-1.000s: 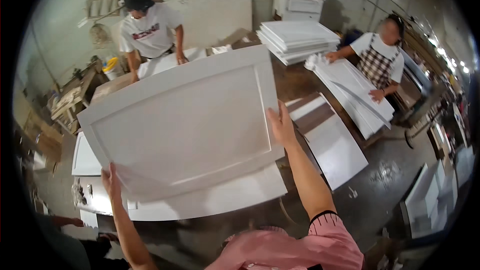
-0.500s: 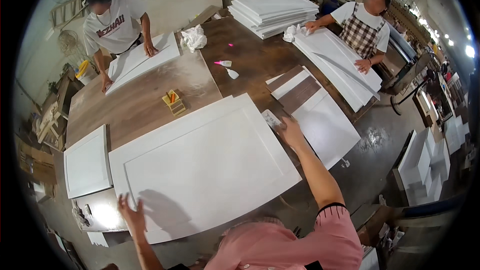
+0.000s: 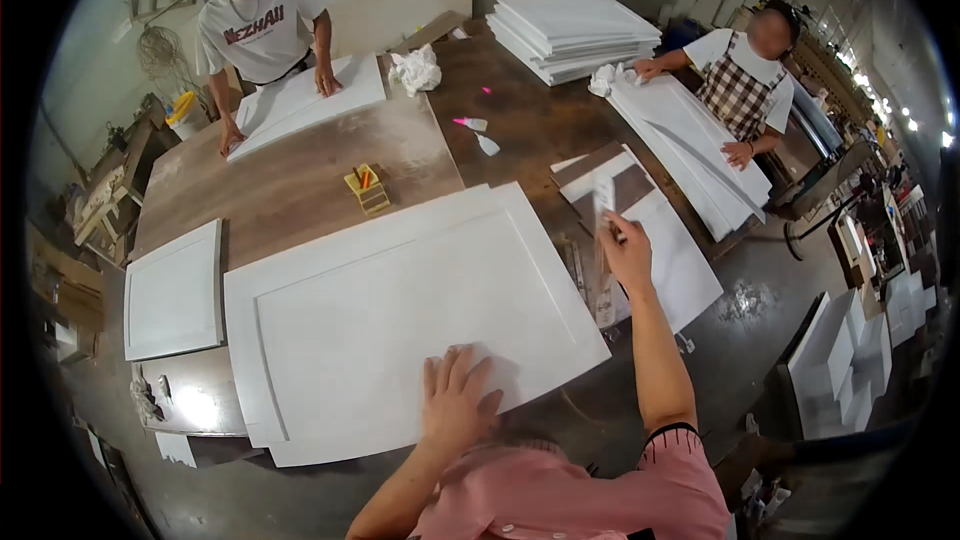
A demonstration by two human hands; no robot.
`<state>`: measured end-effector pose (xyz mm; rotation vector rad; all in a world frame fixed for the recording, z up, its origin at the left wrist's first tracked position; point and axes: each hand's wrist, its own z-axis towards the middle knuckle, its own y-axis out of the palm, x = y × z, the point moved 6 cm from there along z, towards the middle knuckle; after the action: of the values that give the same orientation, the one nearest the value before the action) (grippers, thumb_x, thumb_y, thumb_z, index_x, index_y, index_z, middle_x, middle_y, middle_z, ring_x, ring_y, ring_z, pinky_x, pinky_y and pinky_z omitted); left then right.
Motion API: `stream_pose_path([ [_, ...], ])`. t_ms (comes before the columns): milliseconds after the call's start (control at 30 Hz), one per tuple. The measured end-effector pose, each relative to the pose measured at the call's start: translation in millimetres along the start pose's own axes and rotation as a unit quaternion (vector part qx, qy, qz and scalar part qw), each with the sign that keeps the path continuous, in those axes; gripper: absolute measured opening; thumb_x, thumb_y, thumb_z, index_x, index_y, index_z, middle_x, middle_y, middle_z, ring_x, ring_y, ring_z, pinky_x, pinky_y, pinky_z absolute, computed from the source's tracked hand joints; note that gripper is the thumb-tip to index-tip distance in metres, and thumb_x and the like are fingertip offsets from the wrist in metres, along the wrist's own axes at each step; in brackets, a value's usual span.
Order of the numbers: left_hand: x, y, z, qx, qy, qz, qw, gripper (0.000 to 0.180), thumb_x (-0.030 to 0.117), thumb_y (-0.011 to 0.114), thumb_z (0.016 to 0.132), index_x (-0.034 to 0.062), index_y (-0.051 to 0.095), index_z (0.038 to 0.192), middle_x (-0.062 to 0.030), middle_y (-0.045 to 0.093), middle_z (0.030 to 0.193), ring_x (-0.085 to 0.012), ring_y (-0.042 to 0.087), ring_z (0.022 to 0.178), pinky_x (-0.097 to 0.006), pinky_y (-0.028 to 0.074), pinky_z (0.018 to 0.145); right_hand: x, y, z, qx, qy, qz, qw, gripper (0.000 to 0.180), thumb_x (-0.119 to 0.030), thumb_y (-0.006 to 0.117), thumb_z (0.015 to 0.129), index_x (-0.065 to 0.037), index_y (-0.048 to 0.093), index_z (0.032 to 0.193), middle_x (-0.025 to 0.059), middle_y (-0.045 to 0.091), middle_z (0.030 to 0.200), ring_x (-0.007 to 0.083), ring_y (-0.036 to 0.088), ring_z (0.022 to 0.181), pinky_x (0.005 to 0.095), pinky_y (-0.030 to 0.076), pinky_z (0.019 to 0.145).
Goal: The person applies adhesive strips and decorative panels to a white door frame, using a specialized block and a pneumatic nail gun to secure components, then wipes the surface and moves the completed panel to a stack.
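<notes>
A large white panel (image 3: 400,310) with a recessed middle, like a cabinet door, lies flat in front of me. My left hand (image 3: 458,400) rests on its near edge, fingers spread and stretched out. Off the panel's right side, my right hand (image 3: 627,255) is closed on a whitish, narrow-looking block (image 3: 604,195), held by its near end. Motion smears the block, and its exact kind cannot be made out. Under that hand are a white board (image 3: 680,270) and a dark brown strip (image 3: 632,186).
A smaller white panel (image 3: 175,290) lies at the left. A yellow box (image 3: 370,192) and small glue-like bottles (image 3: 487,144) stand on the brown table (image 3: 290,180). Stacked white panels (image 3: 570,30) are at the back. Two people handle panels across the table, far left and far right.
My left hand has moved right, from the panel's left side to its near edge. My right hand has lifted the whitish block from beside the panel and shifted right. The view has turned slightly.
</notes>
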<state>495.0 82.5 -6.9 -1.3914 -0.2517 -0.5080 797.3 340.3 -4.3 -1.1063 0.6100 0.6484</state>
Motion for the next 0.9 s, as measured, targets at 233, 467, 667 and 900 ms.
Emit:
stream_pose_path([
  [233, -5, 10, -6, 0.023, -0.005, -0.019, 1.0, 0.059, 0.033, 0.079, 0.086, 0.0105, 0.062, 0.138, -0.0205, 0.048, 0.152, -0.0445, 0.039, 0.146, -0.067, 0.023, 0.121, -118, 77, -93, -0.247, -0.126, -0.136, 0.951, 0.026, -0.035, 0.07, 0.091, -0.022, 0.078, 0.112, 0.0108, 0.07, 0.102, 0.0329, 0.071, 0.092, 0.0428, 0.058, 0.083],
  [467, 2, 10, -2, -0.01, -0.088, 0.036, 0.995, 0.069, 0.039, 0.076, 0.087, 0.0043, 0.056, 0.144, -0.026, 0.037, 0.16, -0.0483, 0.027, 0.152, -0.069, 0.012, 0.124, -87, 110, -25, -0.209, -0.166, -0.193, 0.944, 0.03, -0.039, 0.069, 0.089, -0.022, 0.076, 0.112, 0.0076, 0.066, 0.098, 0.0302, 0.068, 0.1, 0.0457, 0.052, 0.088],
  [667, -13, 15, 2, 0.079, -0.159, 0.067, 0.982, 0.058, 0.024, 0.073, 0.09, 0.0082, 0.057, 0.144, -0.0229, 0.038, 0.161, -0.0439, 0.029, 0.153, -0.057, 0.024, 0.125, -73, 95, -16, -0.136, -0.248, -0.108, 0.953, 0.039, -0.046, 0.067, 0.093, -0.016, 0.075, 0.117, 0.01, 0.072, 0.103, 0.0307, 0.071, 0.091, 0.0469, 0.055, 0.082],
  [900, 85, 34, 33, 0.255, -0.14, -0.066, 0.955, 0.04, 0.011, 0.069, 0.091, 0.0013, 0.065, 0.129, -0.0225, 0.056, 0.144, -0.0418, 0.051, 0.137, -0.051, 0.041, 0.113, 148, -18, 57, -0.065, -0.102, 0.071, 0.99, 0.036, -0.021, 0.068, 0.1, -0.007, 0.067, 0.132, 0.0106, 0.072, 0.113, 0.0238, 0.069, 0.099, 0.0368, 0.055, 0.084],
])
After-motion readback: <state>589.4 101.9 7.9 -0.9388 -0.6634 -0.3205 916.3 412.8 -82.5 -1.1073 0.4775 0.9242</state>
